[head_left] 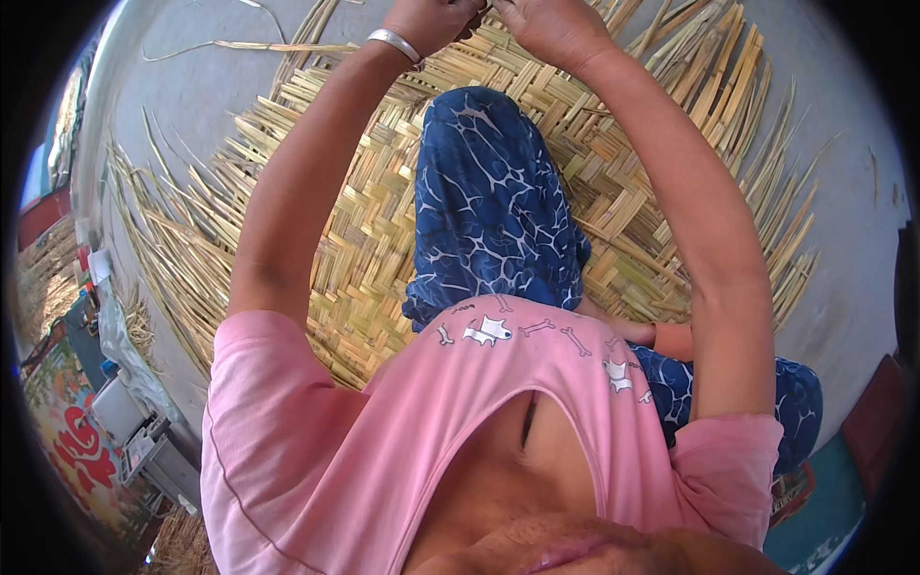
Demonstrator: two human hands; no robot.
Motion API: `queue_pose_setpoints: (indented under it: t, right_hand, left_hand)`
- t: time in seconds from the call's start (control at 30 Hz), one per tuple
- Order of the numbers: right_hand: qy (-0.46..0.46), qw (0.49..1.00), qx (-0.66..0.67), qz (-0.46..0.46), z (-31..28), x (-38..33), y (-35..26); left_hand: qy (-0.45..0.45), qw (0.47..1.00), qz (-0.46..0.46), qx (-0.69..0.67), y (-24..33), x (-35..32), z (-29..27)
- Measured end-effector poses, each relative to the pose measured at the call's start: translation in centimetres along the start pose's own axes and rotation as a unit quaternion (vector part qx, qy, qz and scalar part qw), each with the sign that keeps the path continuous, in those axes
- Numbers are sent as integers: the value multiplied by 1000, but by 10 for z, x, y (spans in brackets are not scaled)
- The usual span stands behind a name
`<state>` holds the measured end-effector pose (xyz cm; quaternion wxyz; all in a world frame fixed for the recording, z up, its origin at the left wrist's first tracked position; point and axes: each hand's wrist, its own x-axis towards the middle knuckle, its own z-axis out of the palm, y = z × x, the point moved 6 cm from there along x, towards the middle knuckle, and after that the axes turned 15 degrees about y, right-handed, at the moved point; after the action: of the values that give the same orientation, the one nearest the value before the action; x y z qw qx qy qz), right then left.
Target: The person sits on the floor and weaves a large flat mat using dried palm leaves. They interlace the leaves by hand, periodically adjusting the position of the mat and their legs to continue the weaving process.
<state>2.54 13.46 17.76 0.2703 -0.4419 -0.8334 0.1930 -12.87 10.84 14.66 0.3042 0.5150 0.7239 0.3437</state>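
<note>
At the top edge, my left hand (436,21), with a silver bangle (395,43) on its wrist, has its fingers curled in. Close beside it, my right hand (556,34) reaches in from the right, thumb and fingers drawn together toward the left one. The picture's edge cuts off the fingertips, so whatever they grip is hidden. Under both hands spreads a woven mat (369,225) of flat, straw-coloured strips in a slanting pattern. My leg in blue patterned trousers (494,192) rests on its middle.
Loose strip ends (733,81) fan out around the mat's edge over the grey floor (834,125). A long thin strip (278,46) lies at the upper left. Along the far left stand a grey box-like item (168,465) and a colourful panel with red shapes (81,441).
</note>
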Motion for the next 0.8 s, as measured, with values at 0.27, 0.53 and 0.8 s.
queue_pose_setpoints:
  t: [0.27, 0.53, 0.8]
  right_hand:
    - [-47, 997, 16, -51, 4, -9, -11]
    - [-5, 1000, 12, 13, -3, 2, 3]
    - [-32, 999, 9, 8, 9, 2, -3]
  left_hand:
    - [188, 982, -6, 34, -34, 26, -20]
    - [-30, 998, 55, -18, 8, 1, 1]
    - [32, 988, 116, 94, 17, -23, -10]
